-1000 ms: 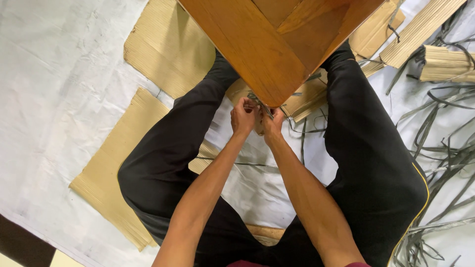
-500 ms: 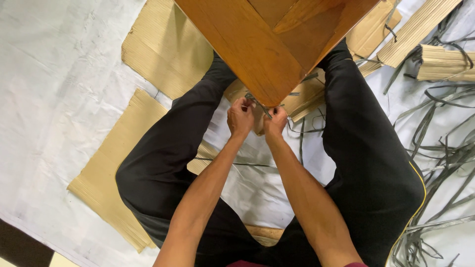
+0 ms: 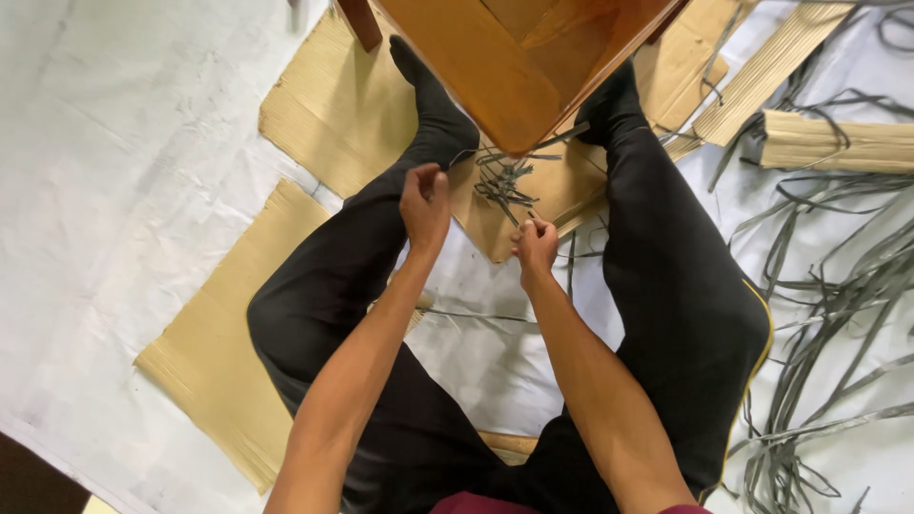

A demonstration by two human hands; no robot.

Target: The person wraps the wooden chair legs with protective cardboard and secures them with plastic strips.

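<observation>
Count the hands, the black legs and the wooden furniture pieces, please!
Hands: 2, left hand and right hand
Black trouser legs: 2, left leg and right leg
Wooden furniture piece: 1
Total: 5

Flattened tan cardboard packaging [image 3: 219, 352] lay spread on the white floor sheet [image 3: 114, 171], and more pieces [image 3: 328, 109] sat under the wooden furniture. A ribbed cardboard roll [image 3: 838, 143] rested at the far right. No labels, signs or screens showed.
</observation>
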